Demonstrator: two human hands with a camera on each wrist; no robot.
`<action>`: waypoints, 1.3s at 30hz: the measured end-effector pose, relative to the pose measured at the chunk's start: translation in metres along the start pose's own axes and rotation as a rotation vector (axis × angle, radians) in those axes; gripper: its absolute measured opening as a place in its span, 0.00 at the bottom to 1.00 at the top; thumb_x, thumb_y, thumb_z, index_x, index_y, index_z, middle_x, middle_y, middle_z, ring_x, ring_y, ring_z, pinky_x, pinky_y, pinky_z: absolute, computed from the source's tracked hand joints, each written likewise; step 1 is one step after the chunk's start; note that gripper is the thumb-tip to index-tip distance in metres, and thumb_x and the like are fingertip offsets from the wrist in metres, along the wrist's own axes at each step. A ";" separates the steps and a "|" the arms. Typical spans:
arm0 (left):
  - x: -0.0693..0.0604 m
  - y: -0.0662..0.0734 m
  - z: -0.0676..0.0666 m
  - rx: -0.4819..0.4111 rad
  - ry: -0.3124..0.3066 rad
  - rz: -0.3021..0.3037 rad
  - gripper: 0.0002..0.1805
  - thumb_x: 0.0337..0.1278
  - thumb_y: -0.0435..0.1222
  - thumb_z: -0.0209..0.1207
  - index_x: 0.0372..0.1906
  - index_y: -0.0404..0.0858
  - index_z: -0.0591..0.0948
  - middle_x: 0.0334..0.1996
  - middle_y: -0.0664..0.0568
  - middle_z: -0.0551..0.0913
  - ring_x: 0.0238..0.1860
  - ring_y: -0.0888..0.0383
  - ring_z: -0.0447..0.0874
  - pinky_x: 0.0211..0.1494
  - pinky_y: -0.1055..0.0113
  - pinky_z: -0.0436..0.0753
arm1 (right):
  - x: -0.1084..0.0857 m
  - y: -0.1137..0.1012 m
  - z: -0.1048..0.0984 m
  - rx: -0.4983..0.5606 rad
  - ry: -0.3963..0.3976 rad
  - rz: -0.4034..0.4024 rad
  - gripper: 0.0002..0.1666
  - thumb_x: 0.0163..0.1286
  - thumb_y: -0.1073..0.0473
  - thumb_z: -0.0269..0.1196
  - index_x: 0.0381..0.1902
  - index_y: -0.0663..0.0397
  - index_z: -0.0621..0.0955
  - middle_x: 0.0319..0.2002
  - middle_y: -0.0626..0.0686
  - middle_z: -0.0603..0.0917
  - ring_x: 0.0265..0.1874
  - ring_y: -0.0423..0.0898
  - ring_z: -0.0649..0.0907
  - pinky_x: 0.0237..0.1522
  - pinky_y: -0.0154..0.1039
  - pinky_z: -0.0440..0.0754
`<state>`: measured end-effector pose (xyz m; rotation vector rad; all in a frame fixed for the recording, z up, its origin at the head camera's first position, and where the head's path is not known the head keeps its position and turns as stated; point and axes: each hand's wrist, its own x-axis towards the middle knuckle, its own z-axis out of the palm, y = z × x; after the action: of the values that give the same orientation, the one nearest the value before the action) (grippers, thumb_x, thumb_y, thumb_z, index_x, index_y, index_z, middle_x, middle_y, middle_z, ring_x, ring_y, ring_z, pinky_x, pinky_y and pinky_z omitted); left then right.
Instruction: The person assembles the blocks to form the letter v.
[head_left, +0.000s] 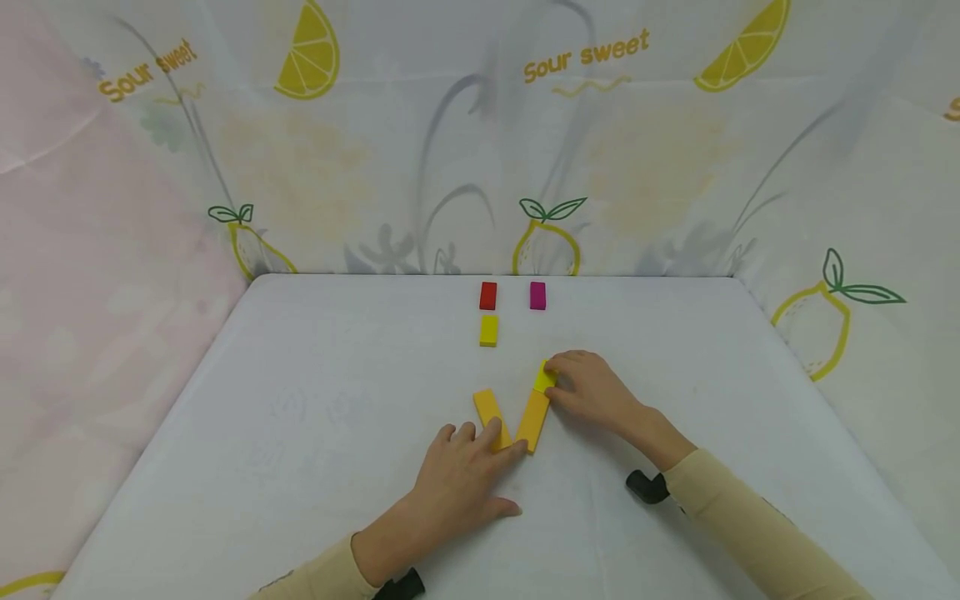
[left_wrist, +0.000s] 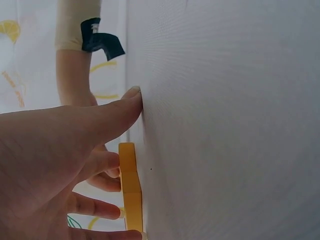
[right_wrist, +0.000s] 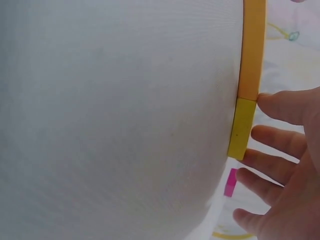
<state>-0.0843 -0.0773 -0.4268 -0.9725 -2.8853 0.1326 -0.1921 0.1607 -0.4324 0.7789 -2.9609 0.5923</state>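
Two long orange blocks lie in a V on the white table; the left one (head_left: 491, 417) leans left and the right one (head_left: 532, 422) leans right. A short yellow block (head_left: 544, 377) meets the right one's far end, also seen in the right wrist view (right_wrist: 241, 129). My right hand (head_left: 592, 390) holds this yellow block, thumb by the joint and a fingertip at its far end. My left hand (head_left: 461, 475) is spread, one fingertip on the left orange block, another at the right one's near end, thumb held apart.
Farther back stand a red block (head_left: 488, 296), another yellow block (head_left: 489, 331) just nearer, and a magenta block (head_left: 537, 296) to the right. Behind the table's back edge hangs a lemon-print cloth (head_left: 465, 150). Dark wrist devices show at both sleeves.
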 end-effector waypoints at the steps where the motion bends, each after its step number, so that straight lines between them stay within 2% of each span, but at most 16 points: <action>1: 0.000 0.000 0.000 0.000 -0.002 0.000 0.41 0.41 0.73 0.62 0.65 0.66 0.73 0.54 0.54 0.74 0.36 0.55 0.71 0.42 0.61 0.72 | 0.000 0.000 0.000 -0.001 0.001 0.000 0.20 0.64 0.54 0.67 0.52 0.55 0.82 0.53 0.54 0.85 0.57 0.54 0.81 0.66 0.57 0.73; 14: 0.000 -0.001 0.000 -0.006 -0.024 -0.006 0.42 0.42 0.74 0.61 0.66 0.67 0.72 0.56 0.54 0.75 0.39 0.54 0.72 0.44 0.59 0.73 | 0.000 -0.003 0.000 -0.009 0.001 0.031 0.20 0.64 0.55 0.67 0.52 0.56 0.82 0.52 0.55 0.86 0.56 0.55 0.81 0.64 0.56 0.74; 21: -0.001 0.000 0.000 -0.001 -0.021 -0.007 0.41 0.42 0.74 0.61 0.66 0.67 0.72 0.56 0.54 0.75 0.38 0.54 0.72 0.45 0.59 0.73 | -0.001 -0.003 0.001 -0.005 0.025 0.017 0.18 0.63 0.55 0.67 0.50 0.55 0.83 0.51 0.54 0.87 0.55 0.55 0.82 0.63 0.55 0.75; 31: -0.001 -0.001 0.000 -0.002 -0.013 -0.003 0.42 0.42 0.73 0.61 0.66 0.66 0.73 0.56 0.54 0.75 0.39 0.54 0.73 0.44 0.59 0.73 | 0.000 -0.005 0.002 -0.023 0.054 0.021 0.17 0.62 0.55 0.68 0.48 0.56 0.83 0.56 0.58 0.84 0.64 0.61 0.76 0.68 0.61 0.69; 39: -0.001 0.000 0.001 -0.006 -0.008 -0.004 0.42 0.41 0.74 0.61 0.66 0.66 0.73 0.56 0.54 0.75 0.38 0.54 0.72 0.44 0.60 0.72 | 0.002 -0.003 -0.001 -0.030 0.025 0.022 0.17 0.62 0.54 0.68 0.47 0.55 0.83 0.56 0.57 0.84 0.65 0.60 0.76 0.68 0.62 0.68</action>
<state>-0.0840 -0.0776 -0.4279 -0.9698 -2.8965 0.1273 -0.1922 0.1577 -0.4299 0.7319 -2.9516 0.5531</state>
